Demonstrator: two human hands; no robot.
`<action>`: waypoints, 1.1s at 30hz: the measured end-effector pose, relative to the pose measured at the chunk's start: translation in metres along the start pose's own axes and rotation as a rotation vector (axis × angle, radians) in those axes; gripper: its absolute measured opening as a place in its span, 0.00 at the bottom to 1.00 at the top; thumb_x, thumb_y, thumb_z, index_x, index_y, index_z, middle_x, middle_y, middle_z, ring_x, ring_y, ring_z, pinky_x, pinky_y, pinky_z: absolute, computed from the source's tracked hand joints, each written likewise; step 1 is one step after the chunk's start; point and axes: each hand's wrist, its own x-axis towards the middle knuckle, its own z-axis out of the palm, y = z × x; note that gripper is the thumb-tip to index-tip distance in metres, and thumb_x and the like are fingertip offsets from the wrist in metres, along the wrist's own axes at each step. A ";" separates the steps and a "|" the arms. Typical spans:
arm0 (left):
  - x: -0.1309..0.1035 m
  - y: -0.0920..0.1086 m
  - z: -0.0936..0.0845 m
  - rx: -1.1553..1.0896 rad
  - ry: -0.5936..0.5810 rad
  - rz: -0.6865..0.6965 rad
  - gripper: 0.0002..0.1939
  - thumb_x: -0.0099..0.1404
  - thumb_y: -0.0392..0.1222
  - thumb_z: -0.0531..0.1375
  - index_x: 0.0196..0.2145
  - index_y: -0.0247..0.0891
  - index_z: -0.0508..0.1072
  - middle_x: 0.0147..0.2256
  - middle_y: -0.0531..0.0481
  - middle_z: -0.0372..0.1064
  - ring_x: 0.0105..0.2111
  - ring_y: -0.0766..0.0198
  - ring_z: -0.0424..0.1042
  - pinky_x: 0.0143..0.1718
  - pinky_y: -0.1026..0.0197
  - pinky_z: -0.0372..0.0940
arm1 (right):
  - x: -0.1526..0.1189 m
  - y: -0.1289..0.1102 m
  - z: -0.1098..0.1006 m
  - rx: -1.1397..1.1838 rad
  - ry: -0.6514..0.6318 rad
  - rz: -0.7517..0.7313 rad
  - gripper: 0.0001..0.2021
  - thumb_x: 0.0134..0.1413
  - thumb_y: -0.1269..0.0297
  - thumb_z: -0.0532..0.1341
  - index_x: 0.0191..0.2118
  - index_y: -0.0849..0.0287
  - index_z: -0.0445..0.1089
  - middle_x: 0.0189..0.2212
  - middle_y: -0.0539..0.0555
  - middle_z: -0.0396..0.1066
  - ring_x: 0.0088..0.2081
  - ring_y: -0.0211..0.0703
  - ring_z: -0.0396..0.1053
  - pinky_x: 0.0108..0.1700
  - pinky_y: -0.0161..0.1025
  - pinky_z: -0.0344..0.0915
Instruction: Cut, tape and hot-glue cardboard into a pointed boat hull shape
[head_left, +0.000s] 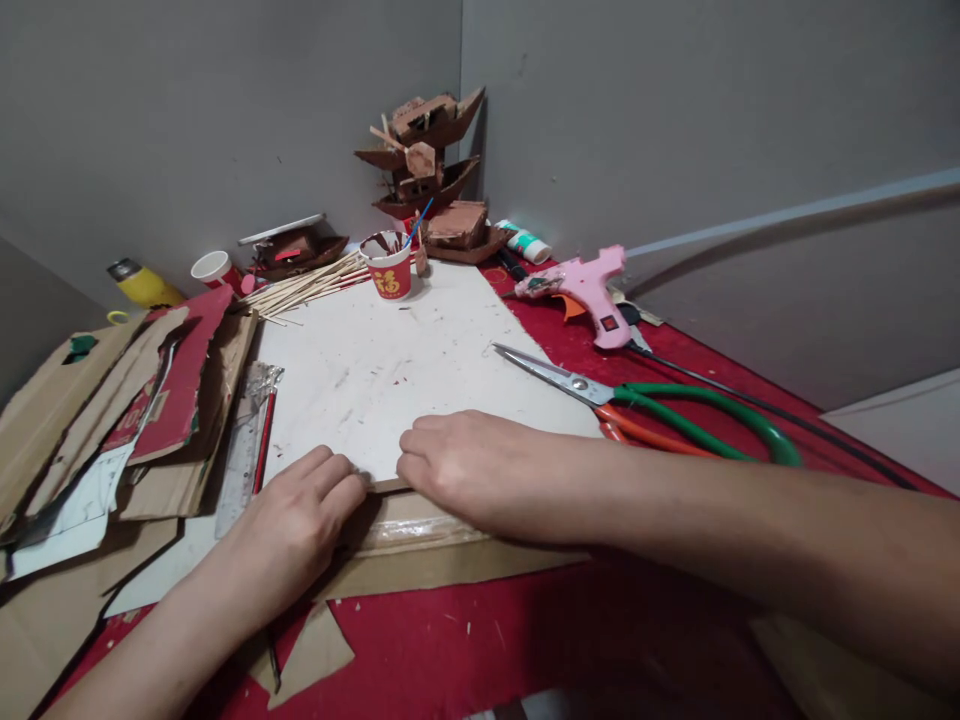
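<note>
A flat piece of brown cardboard (420,573) with shiny clear tape along it lies at the near edge of the white board (442,350). My left hand (300,515) is closed on its far edge, fingers curled and fingertips hidden. To the right, my right hand (469,470) grips the same edge, with its fingers folded under. A short stretch of the cardboard's edge shows between the two hands. Beyond my right forearm lie large scissors (551,376) with green and orange handles, blades apart. A red pencil (264,440) and a clear ruler (238,470) rest left of the board.
Cardboard scraps (67,420) are piled at left. A pink glue gun (596,290) with a black cord lies at right. Toward the back stand a paint-stained paper cup (390,275), thin wooden sticks (311,287) and brown model boats (427,185). A red cloth (450,650) covers the table.
</note>
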 end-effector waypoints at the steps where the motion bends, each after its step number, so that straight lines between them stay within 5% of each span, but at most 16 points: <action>1: 0.000 0.001 0.000 0.060 0.002 0.028 0.12 0.67 0.27 0.48 0.30 0.35 0.68 0.29 0.47 0.63 0.30 0.58 0.59 0.30 0.57 0.59 | 0.000 -0.004 0.003 -0.053 0.027 -0.019 0.08 0.58 0.77 0.54 0.35 0.65 0.70 0.29 0.59 0.70 0.33 0.47 0.65 0.31 0.40 0.58; 5: -0.004 0.003 0.000 0.122 0.038 0.060 0.11 0.68 0.29 0.49 0.32 0.34 0.70 0.29 0.46 0.65 0.30 0.58 0.59 0.30 0.56 0.60 | -0.001 -0.007 0.004 -0.088 0.037 -0.026 0.08 0.58 0.76 0.54 0.34 0.64 0.70 0.29 0.58 0.69 0.33 0.48 0.65 0.29 0.39 0.57; 16: -0.007 -0.012 0.006 -0.294 0.142 -0.159 0.13 0.68 0.33 0.53 0.49 0.34 0.70 0.36 0.45 0.70 0.36 0.62 0.69 0.38 0.60 0.65 | -0.008 0.016 -0.015 0.218 -0.028 0.087 0.06 0.56 0.72 0.56 0.35 0.62 0.71 0.32 0.55 0.72 0.33 0.42 0.67 0.36 0.36 0.60; 33: 0.006 0.008 -0.005 -0.394 0.065 -0.245 0.09 0.67 0.33 0.52 0.37 0.38 0.73 0.32 0.49 0.71 0.34 0.63 0.70 0.35 0.61 0.65 | 0.008 0.010 -0.003 0.201 -0.014 0.075 0.07 0.57 0.68 0.57 0.34 0.62 0.72 0.31 0.56 0.74 0.32 0.42 0.68 0.34 0.36 0.58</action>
